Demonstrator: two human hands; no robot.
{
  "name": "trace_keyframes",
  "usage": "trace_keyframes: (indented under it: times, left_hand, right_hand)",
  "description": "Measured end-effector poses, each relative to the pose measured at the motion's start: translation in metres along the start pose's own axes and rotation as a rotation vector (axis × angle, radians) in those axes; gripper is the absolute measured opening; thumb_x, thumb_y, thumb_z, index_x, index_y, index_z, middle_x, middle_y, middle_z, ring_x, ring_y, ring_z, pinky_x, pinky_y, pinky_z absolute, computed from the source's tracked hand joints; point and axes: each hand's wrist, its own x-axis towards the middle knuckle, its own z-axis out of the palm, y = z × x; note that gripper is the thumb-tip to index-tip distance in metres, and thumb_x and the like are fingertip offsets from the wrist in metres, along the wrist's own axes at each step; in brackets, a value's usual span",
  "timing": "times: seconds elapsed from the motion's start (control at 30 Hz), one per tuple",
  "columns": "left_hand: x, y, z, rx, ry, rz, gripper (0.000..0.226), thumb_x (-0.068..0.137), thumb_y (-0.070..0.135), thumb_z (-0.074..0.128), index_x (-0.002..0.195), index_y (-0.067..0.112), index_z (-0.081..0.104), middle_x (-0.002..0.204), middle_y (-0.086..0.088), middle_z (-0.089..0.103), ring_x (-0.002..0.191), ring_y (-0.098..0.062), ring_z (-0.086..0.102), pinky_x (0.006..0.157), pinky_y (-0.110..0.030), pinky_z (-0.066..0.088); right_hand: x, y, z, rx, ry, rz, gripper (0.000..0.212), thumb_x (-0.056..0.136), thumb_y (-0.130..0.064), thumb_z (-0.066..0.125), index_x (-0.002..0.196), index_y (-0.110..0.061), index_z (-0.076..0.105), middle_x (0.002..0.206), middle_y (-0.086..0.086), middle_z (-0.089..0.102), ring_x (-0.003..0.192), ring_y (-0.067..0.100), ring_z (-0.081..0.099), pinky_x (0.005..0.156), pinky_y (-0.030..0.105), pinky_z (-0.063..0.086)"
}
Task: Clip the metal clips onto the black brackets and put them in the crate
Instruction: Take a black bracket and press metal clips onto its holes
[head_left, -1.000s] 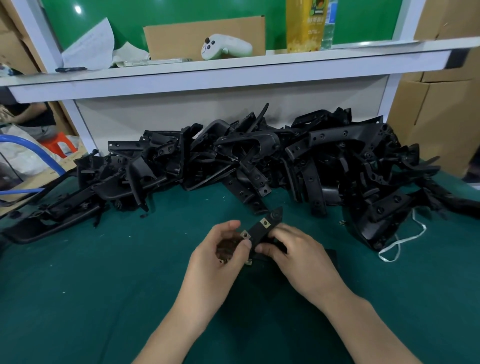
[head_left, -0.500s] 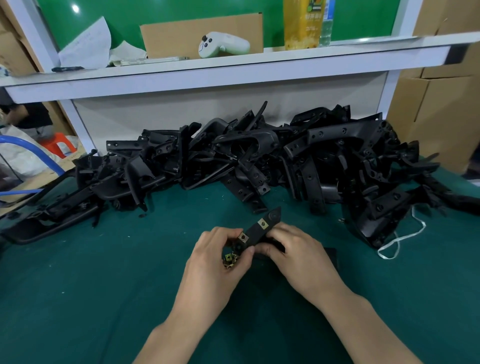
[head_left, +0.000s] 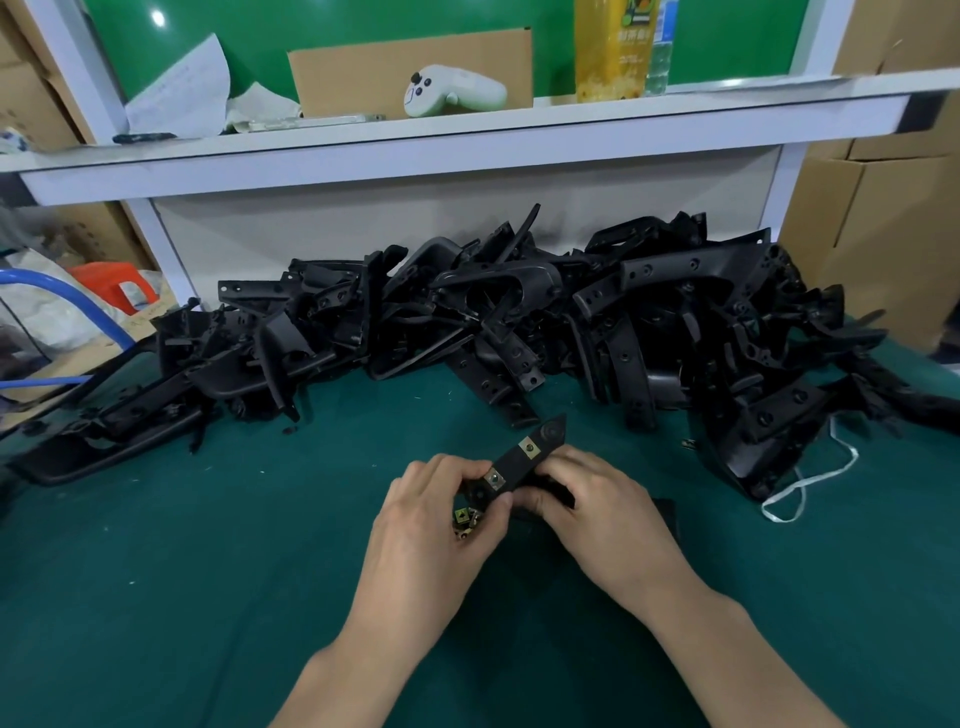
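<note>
Both my hands hold one black bracket (head_left: 535, 453) just above the green table, its pointed end aimed up and to the right. Two metal clips (head_left: 529, 447) sit on the bracket's strip, one near the middle and one by my left thumb. My left hand (head_left: 441, 525) pinches the bracket's near end with thumb and fingers, and several loose metal clips (head_left: 466, 519) lie cupped in its palm. My right hand (head_left: 597, 509) grips the bracket from the right side. A large pile of black brackets (head_left: 519, 322) lies behind. No crate is in view.
The green table (head_left: 208, 571) stretches to the left and in front of my hands. A white cord (head_left: 800, 483) lies at the right by the pile. A white shelf (head_left: 467, 135) above carries a cardboard box, a white controller and bottles. Cardboard boxes stand at the right.
The bracket and both hands have stayed nearly in place. My left thumb has shifted along the near end, and the loose clips in its palm show more clearly.
</note>
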Motion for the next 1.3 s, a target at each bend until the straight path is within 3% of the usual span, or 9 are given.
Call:
trace_keyframes:
  times: [0.33, 0.47, 0.63, 0.83, 0.93, 1.07, 1.17, 1.3]
  left_hand:
    - [0.002, 0.003, -0.004, 0.038, 0.055, 0.086, 0.018, 0.082, 0.038, 0.069, 0.098, 0.031, 0.064, 0.090, 0.021, 0.059, 0.084, -0.011, 0.055, 0.071, -0.033, 0.052]
    - [0.002, 0.007, -0.006, -0.039, 0.072, 0.078, 0.021, 0.086, 0.041, 0.063, 0.104, 0.041, 0.052, 0.110, 0.028, 0.052, 0.090, -0.007, 0.059, 0.074, -0.024, 0.051]
    - [0.003, 0.005, -0.006, -0.068, 0.099, 0.111, 0.025, 0.087, 0.034, 0.066, 0.110, 0.035, 0.054, 0.111, 0.028, 0.053, 0.099, 0.002, 0.055, 0.083, -0.007, 0.042]
    - [0.004, 0.003, -0.006, -0.082, 0.089, 0.098, 0.023, 0.089, 0.042, 0.060, 0.110, 0.034, 0.056, 0.109, 0.028, 0.054, 0.102, 0.002, 0.055, 0.085, -0.003, 0.039]
    - [0.002, 0.002, -0.005, -0.086, 0.091, 0.069, 0.024, 0.088, 0.041, 0.064, 0.109, 0.039, 0.055, 0.111, 0.031, 0.053, 0.100, 0.002, 0.057, 0.083, -0.007, 0.042]
    - [0.000, 0.003, -0.003, -0.132, 0.129, -0.013, 0.027, 0.086, 0.059, 0.058, 0.110, 0.047, 0.054, 0.103, 0.025, 0.059, 0.098, -0.002, 0.061, 0.075, -0.021, 0.052]
    - [0.000, 0.004, -0.002, -0.174, 0.160, -0.039, 0.030, 0.083, 0.062, 0.055, 0.111, 0.050, 0.054, 0.096, 0.022, 0.061, 0.096, -0.004, 0.063, 0.070, -0.031, 0.058]
    - [0.000, 0.006, -0.002, -0.235, 0.177, -0.074, 0.027, 0.082, 0.063, 0.057, 0.106, 0.051, 0.056, 0.096, 0.021, 0.063, 0.095, -0.005, 0.064, 0.069, -0.027, 0.057]
  right_hand:
    - [-0.001, -0.004, 0.002, 0.029, 0.061, -0.014, 0.034, 0.089, -0.052, 0.057, 0.110, -0.029, 0.071, 0.110, -0.021, 0.063, 0.104, 0.005, 0.056, 0.085, 0.035, 0.050]
    - [-0.003, -0.009, 0.003, 0.072, 0.118, -0.046, 0.041, 0.089, -0.059, 0.050, 0.108, -0.028, 0.070, 0.105, -0.021, 0.063, 0.100, 0.002, 0.057, 0.082, 0.030, 0.050]
    - [-0.005, -0.013, 0.004, 0.055, 0.178, -0.073, 0.052, 0.089, -0.064, 0.040, 0.109, -0.026, 0.070, 0.105, -0.018, 0.063, 0.098, 0.006, 0.058, 0.079, 0.030, 0.051]
    - [-0.005, -0.014, 0.004, 0.026, 0.210, -0.095, 0.050, 0.091, -0.060, 0.042, 0.108, -0.023, 0.071, 0.103, -0.014, 0.065, 0.095, 0.008, 0.060, 0.076, 0.033, 0.053]
    - [-0.006, -0.017, 0.003, -0.018, 0.226, -0.106, 0.050, 0.092, -0.060, 0.040, 0.108, -0.022, 0.070, 0.102, -0.014, 0.066, 0.093, 0.006, 0.054, 0.075, 0.029, 0.048]
    - [-0.005, -0.020, 0.002, -0.065, 0.128, -0.087, 0.064, 0.089, -0.067, 0.031, 0.119, -0.023, 0.066, 0.110, -0.016, 0.062, 0.097, 0.004, 0.046, 0.083, 0.026, 0.038]
    - [-0.006, -0.021, 0.003, -0.052, 0.153, -0.107, 0.055, 0.088, -0.064, 0.044, 0.115, -0.021, 0.065, 0.107, -0.016, 0.063, 0.091, -0.002, 0.043, 0.082, 0.022, 0.037]
    - [-0.007, -0.025, 0.002, -0.059, 0.221, -0.151, 0.046, 0.084, -0.055, 0.060, 0.113, -0.020, 0.066, 0.103, -0.014, 0.066, 0.086, -0.010, 0.032, 0.076, 0.014, 0.031]
